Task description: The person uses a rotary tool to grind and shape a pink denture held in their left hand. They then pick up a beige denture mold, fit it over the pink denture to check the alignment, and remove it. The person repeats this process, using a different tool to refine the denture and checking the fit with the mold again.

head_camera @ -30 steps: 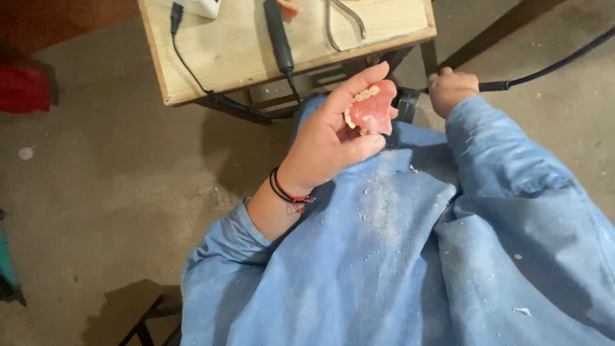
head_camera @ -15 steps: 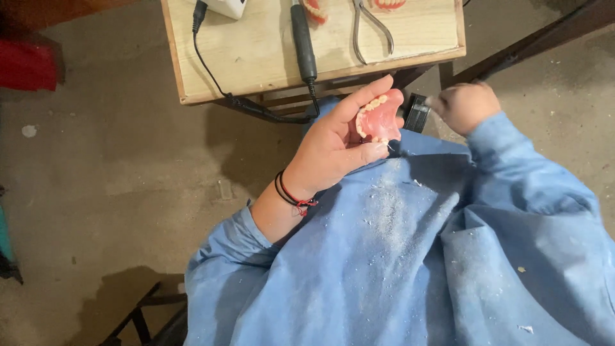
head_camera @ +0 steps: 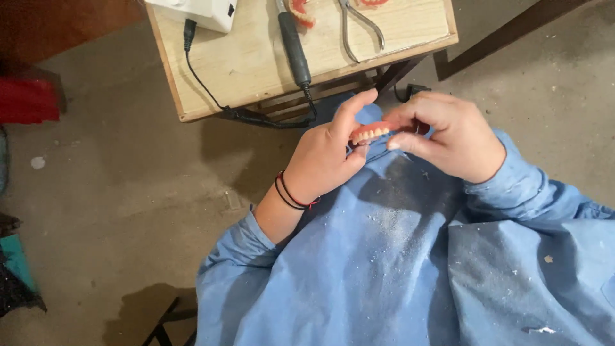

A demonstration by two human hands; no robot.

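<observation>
Pink acrylic denture w/ a row of pale teeth (head_camera: 373,132) sits between both hands, held up over the lap, just in front of the blue dusty work coat (head_camera: 397,256). Left hand (head_camera: 327,157) pinches it from the left: thumb under, index arched over the top, so grip is narrow and closed on the denture's left end. Right hand (head_camera: 448,134) comes in from the right, fingertips closed on the denture's right end; whether it also holds a tool can't be told, fingers hide that.

Key relation: denture's long axis runs roughly left-right, slightly tilted, teeth facing toward the camera/down. It lies at the fingertips of both hands, i.e. right of the left palm, left of the right palm. Both hands touch it; neither is clearly nearer.

Past the hands: small pale wooden bench (head_camera: 256,64) w/ black rotary handpiece (head_camera: 293,45), its black cable (head_camera: 211,96) drooping off the edge, metal pliers (head_camera: 359,25), white control box (head_camera: 198,9). Black and red wrist bands (head_camera: 288,192) on left wrist.
</observation>
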